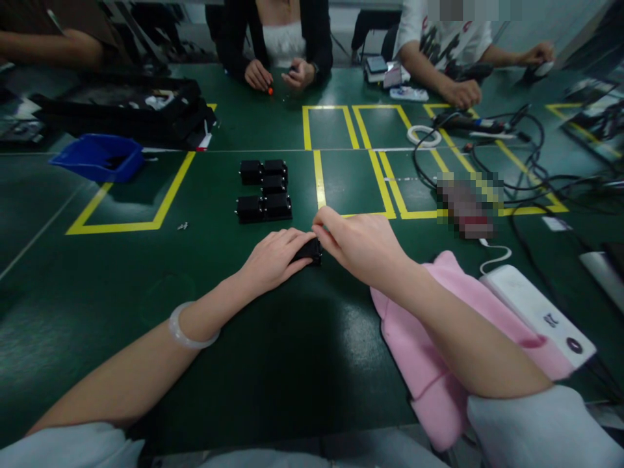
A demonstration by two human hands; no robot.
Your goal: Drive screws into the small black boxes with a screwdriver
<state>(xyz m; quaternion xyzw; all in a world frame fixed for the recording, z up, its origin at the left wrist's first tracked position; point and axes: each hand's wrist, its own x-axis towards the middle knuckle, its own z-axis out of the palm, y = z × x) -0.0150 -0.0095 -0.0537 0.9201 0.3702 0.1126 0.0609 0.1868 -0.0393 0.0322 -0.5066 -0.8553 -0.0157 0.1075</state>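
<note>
My left hand (275, 259) is closed around a small black block-shaped part (307, 252) and holds it down on the green table. My right hand (363, 246) is pinched at the far right end of that part, touching it or very close. Whatever its fingertips hold is hidden or too small to name. Just beyond my hands, several similar black blocks (264, 207) with small shiny pins or screws on their ends stand grouped together. A few tiny metal pieces (182, 226) lie to the left.
A pink cloth item (414, 338) and a white power bank (536, 318) lie under and beside my right forearm. Farther off are a blue scoop-like bin (97, 159), black trays (121, 117), a white tape ring (423, 136) and black cables (531, 188). Other people work across the table.
</note>
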